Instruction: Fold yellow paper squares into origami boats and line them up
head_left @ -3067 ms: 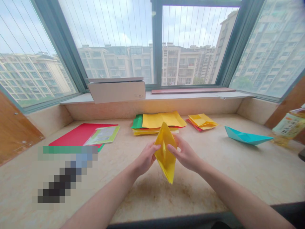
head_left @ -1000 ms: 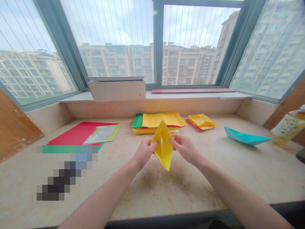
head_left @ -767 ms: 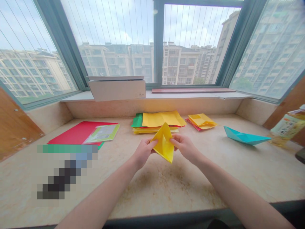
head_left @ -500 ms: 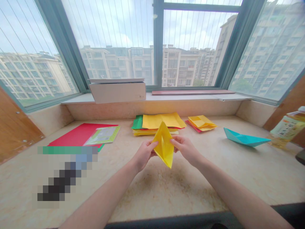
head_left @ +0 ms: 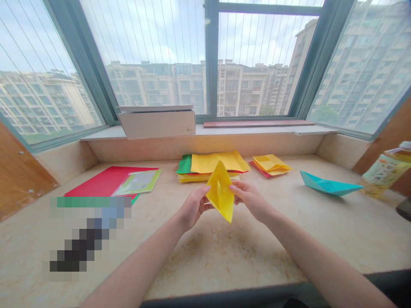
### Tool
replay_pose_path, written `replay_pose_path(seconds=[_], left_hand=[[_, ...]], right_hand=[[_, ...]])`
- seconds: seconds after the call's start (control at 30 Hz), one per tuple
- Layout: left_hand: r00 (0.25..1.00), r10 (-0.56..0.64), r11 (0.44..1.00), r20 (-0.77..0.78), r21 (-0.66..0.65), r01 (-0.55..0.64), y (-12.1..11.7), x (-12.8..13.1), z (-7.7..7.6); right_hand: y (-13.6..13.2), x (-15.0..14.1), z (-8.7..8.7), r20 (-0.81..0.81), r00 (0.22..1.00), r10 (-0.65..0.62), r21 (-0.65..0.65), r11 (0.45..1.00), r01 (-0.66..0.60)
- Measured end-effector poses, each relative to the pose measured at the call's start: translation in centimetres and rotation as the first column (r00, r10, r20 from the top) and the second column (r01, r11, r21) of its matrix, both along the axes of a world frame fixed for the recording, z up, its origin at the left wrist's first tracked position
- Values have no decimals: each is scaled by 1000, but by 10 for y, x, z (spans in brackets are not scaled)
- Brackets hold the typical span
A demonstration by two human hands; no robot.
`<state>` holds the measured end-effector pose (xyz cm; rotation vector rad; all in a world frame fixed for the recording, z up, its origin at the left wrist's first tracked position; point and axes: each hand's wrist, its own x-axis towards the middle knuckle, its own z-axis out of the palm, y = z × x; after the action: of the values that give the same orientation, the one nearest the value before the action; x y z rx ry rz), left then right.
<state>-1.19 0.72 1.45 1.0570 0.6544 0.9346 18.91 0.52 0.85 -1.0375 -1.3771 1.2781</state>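
Observation:
Above the middle of the stone counter, a yellow folded paper boat [head_left: 221, 194] points one tip away from me and the other toward me, its hollow showing. My left hand [head_left: 195, 206] pinches its left edge between thumb and fingers. On the opposite edge, my right hand [head_left: 246, 195] pinches it in the same way. Just behind the boat lies a stack of yellow, green and red folded paper [head_left: 221, 162]. A finished-looking turquoise paper boat [head_left: 330, 185] rests on the counter to the right.
Red sheets [head_left: 96, 182] and a clear-wrapped lime-green packet [head_left: 138, 182] lie at left, near a pixelated patch. Smaller yellow folded papers [head_left: 271, 164] sit back right. A bottle [head_left: 387, 169] stands far right. The sill holds a white box [head_left: 157, 123].
Both hands still grip the yellow boat's sides. Its near tip has lifted slightly. The whole view has shifted a little.

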Motion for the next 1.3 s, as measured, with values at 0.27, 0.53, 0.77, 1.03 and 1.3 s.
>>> replay_pose_path(seconds=[0.27, 0.53, 0.77, 1.03, 1.3], left_hand=[[998, -56, 995, 17, -79, 57, -8, 2, 6], [980, 189, 973, 56, -144, -179, 2, 4, -1], [949, 265, 964, 172, -81, -254, 3, 2, 4], [956, 230, 973, 180, -39, -227, 5, 1, 1], [882, 470, 871, -43, 183, -455, 17, -6, -10]], right_hand=[[-2, -2, 2, -23, 1000, -21, -10, 1000, 20], [3, 0, -9, 81, 990, -119, 122, 987, 108], [-11, -7, -8, 189, 979, 75, 231, 966, -119], [4, -1, -3, -62, 987, -145, 225, 962, 156], [15, 10, -13, -54, 958, -282, 211, 935, 286]])
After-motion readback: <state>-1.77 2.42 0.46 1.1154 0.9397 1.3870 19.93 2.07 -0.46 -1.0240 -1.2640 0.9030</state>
